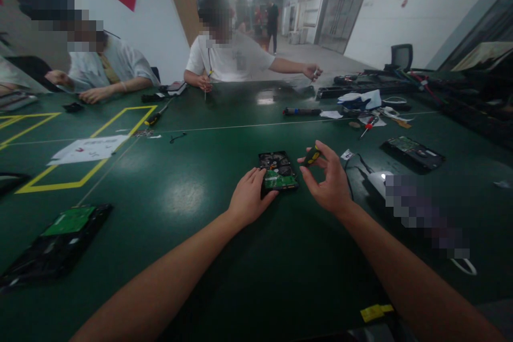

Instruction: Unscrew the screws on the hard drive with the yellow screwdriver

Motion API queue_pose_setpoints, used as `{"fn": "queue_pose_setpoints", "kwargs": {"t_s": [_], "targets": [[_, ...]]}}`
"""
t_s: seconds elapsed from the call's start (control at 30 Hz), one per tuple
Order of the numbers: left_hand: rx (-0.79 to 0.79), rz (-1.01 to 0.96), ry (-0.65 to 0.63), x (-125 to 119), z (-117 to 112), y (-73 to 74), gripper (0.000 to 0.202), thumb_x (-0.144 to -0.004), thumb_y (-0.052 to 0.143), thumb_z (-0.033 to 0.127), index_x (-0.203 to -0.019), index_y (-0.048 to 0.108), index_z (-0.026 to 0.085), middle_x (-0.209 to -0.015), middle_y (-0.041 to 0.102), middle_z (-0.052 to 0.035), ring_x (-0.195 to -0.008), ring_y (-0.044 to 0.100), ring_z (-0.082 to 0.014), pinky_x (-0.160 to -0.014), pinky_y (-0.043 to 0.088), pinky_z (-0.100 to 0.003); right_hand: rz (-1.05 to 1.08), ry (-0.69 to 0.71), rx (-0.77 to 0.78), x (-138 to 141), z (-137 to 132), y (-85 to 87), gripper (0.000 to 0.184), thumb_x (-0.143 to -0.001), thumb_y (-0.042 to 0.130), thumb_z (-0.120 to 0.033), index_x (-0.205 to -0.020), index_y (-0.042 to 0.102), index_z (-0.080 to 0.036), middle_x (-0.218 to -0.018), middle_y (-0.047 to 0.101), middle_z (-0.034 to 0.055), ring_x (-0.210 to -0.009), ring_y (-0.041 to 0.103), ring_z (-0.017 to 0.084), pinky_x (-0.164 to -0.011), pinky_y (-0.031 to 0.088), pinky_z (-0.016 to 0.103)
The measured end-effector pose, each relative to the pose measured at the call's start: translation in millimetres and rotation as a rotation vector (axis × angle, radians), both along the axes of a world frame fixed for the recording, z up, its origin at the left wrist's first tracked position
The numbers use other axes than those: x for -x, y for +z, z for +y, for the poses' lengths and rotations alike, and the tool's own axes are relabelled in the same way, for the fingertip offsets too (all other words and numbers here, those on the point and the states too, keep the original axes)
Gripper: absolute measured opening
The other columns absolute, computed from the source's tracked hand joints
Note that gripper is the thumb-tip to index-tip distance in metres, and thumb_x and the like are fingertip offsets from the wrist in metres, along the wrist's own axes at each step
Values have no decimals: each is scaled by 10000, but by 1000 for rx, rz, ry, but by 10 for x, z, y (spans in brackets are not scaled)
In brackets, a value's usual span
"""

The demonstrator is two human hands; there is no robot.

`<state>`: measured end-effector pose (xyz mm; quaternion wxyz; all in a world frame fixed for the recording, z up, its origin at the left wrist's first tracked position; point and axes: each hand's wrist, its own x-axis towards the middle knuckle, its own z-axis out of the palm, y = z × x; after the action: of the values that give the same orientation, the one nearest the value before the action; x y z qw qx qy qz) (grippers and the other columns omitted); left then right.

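A hard drive (277, 166) with a green circuit board lies on the green table in front of me. My left hand (251, 192) grips its left side, fingers on top and thumb along the near edge. Just right of the drive, my right hand (326, 179) pinches a black and yellow screwdriver (312, 156) by its handle, held above the table. The screwdriver's shaft cannot be made out. A second hard drive (414, 152) rests farther right, and a larger device with a green board (68, 222) sits at the far left.
Across the green table (192, 256) sit two people, one in a white shirt (240, 56). At right lies a white-ended, partly blurred object (379, 181). A red screwdriver (369, 126) and cables are beyond it. A paper sheet (90, 149) lies over yellow tape (86, 179) at left.
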<state>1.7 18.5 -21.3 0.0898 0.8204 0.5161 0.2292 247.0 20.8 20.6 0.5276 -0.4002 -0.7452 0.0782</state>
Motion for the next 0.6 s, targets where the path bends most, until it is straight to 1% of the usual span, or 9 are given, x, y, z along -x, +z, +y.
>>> {"fn": "queue_pose_setpoints", "kwargs": {"t_s": [0.13,0.23,0.33,0.43,0.6], "targets": [[5,-4,14,2,4,-9,678,-927,605,518,-1485,451,165,-1514,539,-154,-1463,434,-335,-1209,375,-515,-45,-60,-48,-24,13,-8,771,-885,715,-197,-1536,347,-386,-1343,538,94,-993,694,263,-860,665,504],[3,1,13,2,6,-16,680,-931,596,523,-1485,453,156,-1512,540,-157,-1464,432,-336,-1213,369,-515,-68,-80,-75,-27,9,7,804,-870,736,-196,-1545,339,-378,-1302,555,90,-995,682,267,-861,660,505],[0,3,8,-1,1,-12,689,-935,589,523,-1486,450,133,-1505,543,-171,-1467,427,-336,-1218,365,-507,-55,-32,-59,-10,-4,23,802,-884,699,-166,-1558,317,-373,-1370,526,96,-1049,678,274,-911,643,510],[5,-1,5,-4,-6,-2,681,-936,590,518,-1486,449,144,-1505,543,-167,-1468,425,-336,-1209,375,-515,-45,-4,-46,5,-12,28,787,-896,670,-147,-1557,312,-379,-1394,503,96,-1054,681,265,-934,634,510],[3,-2,13,0,-1,-5,680,-932,600,514,-1490,444,159,-1514,537,-159,-1464,431,-336,-1207,378,-518,-70,-60,-75,-15,2,20,775,-885,699,-171,-1541,346,-385,-1317,524,88,-1002,670,258,-833,658,483]]}}
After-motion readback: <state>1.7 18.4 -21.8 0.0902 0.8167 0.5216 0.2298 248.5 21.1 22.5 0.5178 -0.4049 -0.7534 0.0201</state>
